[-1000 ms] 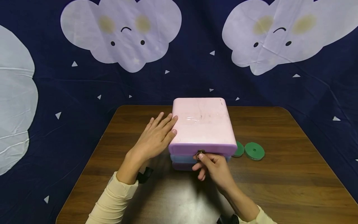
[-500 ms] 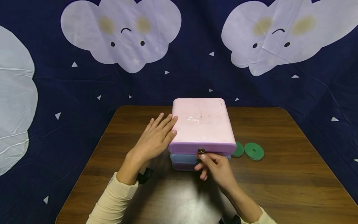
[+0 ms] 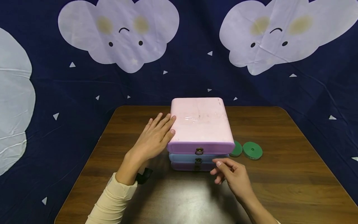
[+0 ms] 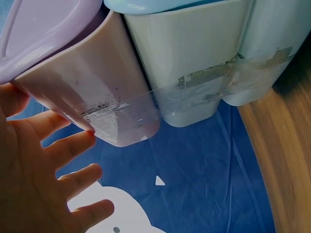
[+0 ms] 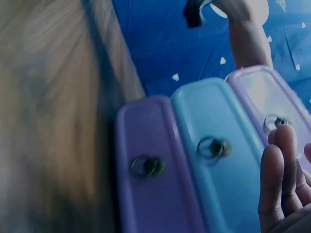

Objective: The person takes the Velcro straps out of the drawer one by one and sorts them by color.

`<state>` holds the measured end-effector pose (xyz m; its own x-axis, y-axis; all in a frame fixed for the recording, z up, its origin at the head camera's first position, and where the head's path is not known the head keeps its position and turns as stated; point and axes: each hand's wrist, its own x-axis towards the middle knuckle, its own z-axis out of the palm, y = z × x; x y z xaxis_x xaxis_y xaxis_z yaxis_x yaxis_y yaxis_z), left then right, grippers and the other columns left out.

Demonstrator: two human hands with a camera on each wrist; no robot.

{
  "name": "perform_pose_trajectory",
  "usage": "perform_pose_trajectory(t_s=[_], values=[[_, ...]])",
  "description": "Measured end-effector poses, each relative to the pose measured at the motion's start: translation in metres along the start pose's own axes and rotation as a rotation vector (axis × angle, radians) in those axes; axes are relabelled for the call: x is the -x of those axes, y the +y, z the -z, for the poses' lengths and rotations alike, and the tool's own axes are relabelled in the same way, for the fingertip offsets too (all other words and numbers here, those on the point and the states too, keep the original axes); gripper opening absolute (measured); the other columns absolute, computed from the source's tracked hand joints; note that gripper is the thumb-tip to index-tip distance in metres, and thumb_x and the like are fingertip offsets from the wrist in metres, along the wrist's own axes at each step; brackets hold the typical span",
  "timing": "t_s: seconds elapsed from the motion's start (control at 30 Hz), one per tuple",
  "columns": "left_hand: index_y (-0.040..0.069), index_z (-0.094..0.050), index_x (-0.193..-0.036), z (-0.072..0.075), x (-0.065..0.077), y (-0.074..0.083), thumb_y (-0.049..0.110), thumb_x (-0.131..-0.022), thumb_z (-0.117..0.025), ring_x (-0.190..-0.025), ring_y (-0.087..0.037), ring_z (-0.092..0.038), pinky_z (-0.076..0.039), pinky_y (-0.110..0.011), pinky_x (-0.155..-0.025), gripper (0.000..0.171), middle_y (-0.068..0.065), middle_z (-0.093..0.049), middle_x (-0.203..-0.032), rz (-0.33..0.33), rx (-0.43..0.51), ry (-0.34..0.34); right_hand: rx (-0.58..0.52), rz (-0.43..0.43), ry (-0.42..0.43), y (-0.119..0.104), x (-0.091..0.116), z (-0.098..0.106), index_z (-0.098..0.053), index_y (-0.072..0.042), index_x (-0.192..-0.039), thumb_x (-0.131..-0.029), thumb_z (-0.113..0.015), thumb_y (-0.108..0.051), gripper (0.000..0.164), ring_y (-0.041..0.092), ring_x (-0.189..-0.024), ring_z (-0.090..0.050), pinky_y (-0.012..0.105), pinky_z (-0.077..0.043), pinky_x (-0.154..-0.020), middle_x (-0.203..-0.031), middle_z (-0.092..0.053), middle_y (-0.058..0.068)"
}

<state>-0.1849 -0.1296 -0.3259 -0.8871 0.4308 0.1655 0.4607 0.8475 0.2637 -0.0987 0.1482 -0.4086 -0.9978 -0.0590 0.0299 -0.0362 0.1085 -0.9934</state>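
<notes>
A small drawer unit (image 3: pixel 199 121) with a pink top stands mid-table, with a top purple drawer (image 3: pixel 181 147), a blue drawer (image 3: pixel 183 158) and a lower purple drawer (image 3: pixel 181 166). Each front carries a brass ring pull, such as the top ring (image 3: pixel 199 151). My left hand (image 3: pixel 152 138) touches the unit's left side with spread fingers. In the left wrist view, a narrow gap shows between the top purple front and its pink shell (image 4: pixel 107 82). My right hand (image 3: pixel 233 174) hovers off the front's right side, fingers loosely bent, holding nothing.
Two green discs (image 3: pixel 253 150) lie on the wooden table (image 3: pixel 279 186) to the unit's right; the unit partly hides the nearer disc (image 3: pixel 237 148). Clear tape (image 4: pixel 141 109) runs across the side of the shells. A dark blue cloth with clouds (image 3: pixel 118 34) hangs behind.
My right hand has let go of the top drawer's ring pull and moved right and toward me. The left hand keeps its place on the unit's side.
</notes>
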Motion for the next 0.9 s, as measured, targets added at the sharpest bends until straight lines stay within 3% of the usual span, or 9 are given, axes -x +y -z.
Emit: perform_pose_trajectory(t_s=[0.3, 0.6, 0.9], values=[[0.030, -0.016, -0.151, -0.001, 0.000, 0.000, 0.049, -0.102, -0.019, -0.150, -0.021, -0.004, -0.005, -0.050, -0.120, 0.053, 0.004, -0.018, -0.159, 0.007, -0.002, 0.000, -0.018, -0.031, 0.005, 0.029, 0.006, 0.008, -0.057, 0.014, -0.114, -0.095, -0.056, -0.021, 0.039, 0.015, -0.052, -0.065, 0.035, -0.056, -0.052, -0.075, -0.073, 0.003], [0.030, -0.016, -0.151, -0.001, -0.001, 0.000, 0.049, -0.102, -0.019, -0.149, -0.021, -0.004, -0.005, -0.051, -0.120, 0.053, 0.003, -0.017, -0.159, 0.011, 0.007, -0.005, -0.101, -0.021, -0.077, 0.045, -0.003, -0.014, -0.054, 0.012, -0.122, -0.095, -0.056, -0.015, 0.038, 0.011, -0.051, -0.064, 0.039, -0.056, -0.051, -0.076, -0.073, 0.002], [0.031, -0.015, -0.151, -0.001, -0.001, 0.001, 0.049, -0.102, -0.018, -0.149, -0.020, -0.004, -0.005, -0.051, -0.120, 0.053, 0.004, -0.017, -0.159, 0.009, 0.004, -0.008, -0.136, -0.026, -0.057, 0.045, -0.011, -0.029, -0.056, 0.010, -0.120, -0.093, -0.058, -0.014, 0.036, 0.011, -0.049, -0.063, 0.037, -0.056, -0.050, -0.075, -0.073, 0.004]])
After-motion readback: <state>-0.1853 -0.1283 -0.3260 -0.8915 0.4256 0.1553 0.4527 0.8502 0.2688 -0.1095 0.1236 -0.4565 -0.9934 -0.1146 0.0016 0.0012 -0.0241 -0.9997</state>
